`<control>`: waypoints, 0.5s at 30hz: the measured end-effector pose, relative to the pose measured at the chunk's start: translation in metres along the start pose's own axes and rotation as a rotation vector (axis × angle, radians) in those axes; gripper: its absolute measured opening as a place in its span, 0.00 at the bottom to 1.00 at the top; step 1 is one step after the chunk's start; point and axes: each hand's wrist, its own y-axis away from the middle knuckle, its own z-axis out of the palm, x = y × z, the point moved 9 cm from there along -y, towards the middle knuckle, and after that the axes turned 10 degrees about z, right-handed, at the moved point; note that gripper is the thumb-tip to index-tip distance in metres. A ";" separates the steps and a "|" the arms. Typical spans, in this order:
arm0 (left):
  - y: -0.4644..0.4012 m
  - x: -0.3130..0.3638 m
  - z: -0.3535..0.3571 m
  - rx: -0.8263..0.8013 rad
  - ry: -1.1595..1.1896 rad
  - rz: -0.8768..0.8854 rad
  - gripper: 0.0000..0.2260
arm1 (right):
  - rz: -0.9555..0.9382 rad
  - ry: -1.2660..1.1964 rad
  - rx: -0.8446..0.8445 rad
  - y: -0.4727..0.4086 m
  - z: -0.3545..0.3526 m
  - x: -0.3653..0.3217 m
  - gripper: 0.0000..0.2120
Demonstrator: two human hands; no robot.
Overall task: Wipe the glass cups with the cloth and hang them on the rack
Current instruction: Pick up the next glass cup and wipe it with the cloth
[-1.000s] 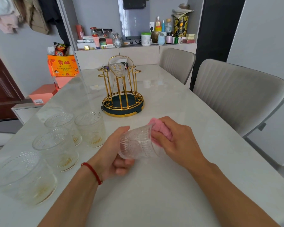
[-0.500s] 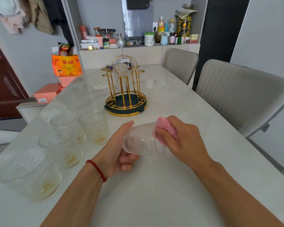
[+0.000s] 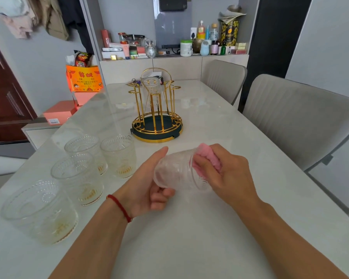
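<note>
Held cup (image 3: 179,170) lies on its side above the bench (image 3: 189,228), nearer the person than the rack (image 3: 157,109). Left hand (image 3: 147,186) grips its base end, thumb along the top, fingers curled beneath. Right hand (image 3: 228,174) pinches the pink cloth (image 3: 209,156) and pushes it into the cup's mouth. One cup (image 3: 151,86) hangs upside down on the gold rack. Four more cups stand upright left of the rack, toward the person: (image 3: 118,156), (image 3: 85,152), (image 3: 78,178), (image 3: 40,212); amber residue shows at their bottoms. Two grey chairs (image 3: 300,121) stand right of the rack.
</note>
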 end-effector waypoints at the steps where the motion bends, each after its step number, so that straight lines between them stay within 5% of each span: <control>1: 0.000 0.006 0.004 -0.010 0.060 0.053 0.26 | 0.086 -0.053 0.013 -0.001 -0.001 0.007 0.18; 5: 0.000 0.027 0.009 -0.006 0.234 0.274 0.22 | 0.328 -0.204 0.036 -0.001 0.003 0.030 0.18; 10: 0.004 0.043 0.003 0.128 0.215 0.434 0.15 | 0.259 -0.199 -0.010 0.000 0.005 0.026 0.12; 15: 0.008 0.042 0.007 0.089 0.225 0.418 0.13 | 0.161 -0.246 -0.051 -0.002 -0.004 0.012 0.14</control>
